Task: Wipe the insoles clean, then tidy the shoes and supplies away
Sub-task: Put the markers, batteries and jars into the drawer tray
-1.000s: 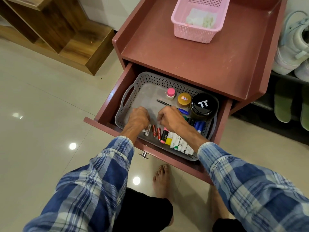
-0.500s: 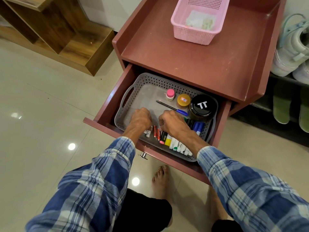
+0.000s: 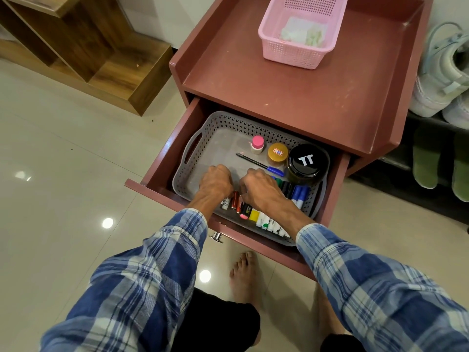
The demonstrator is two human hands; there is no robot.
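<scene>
A grey perforated tray (image 3: 193,146) lies in the open drawer (image 3: 162,163) of a reddish cabinet. It holds batteries (image 3: 234,199), markers (image 3: 266,222), a pen (image 3: 258,164), a pink-capped bottle (image 3: 257,144), a gold-lidded jar (image 3: 278,153) and a black jar (image 3: 307,161). My left hand (image 3: 215,182) is knuckles-up over the batteries. My right hand (image 3: 261,188) is beside it over the markers. Both hands' fingertips are hidden. White shoes (image 3: 441,80) stand on a rack at the right, with green insoles (image 3: 426,158) below them.
A pink basket (image 3: 294,54) holding white wipes (image 3: 302,33) stands on the cabinet top. A wooden shelf unit (image 3: 114,69) sits on the tiled floor at the left. My bare foot (image 3: 245,273) is under the drawer front, near its metal knob (image 3: 217,236).
Both hands stay in the tray, shifting only slightly over the batteries and markers.
</scene>
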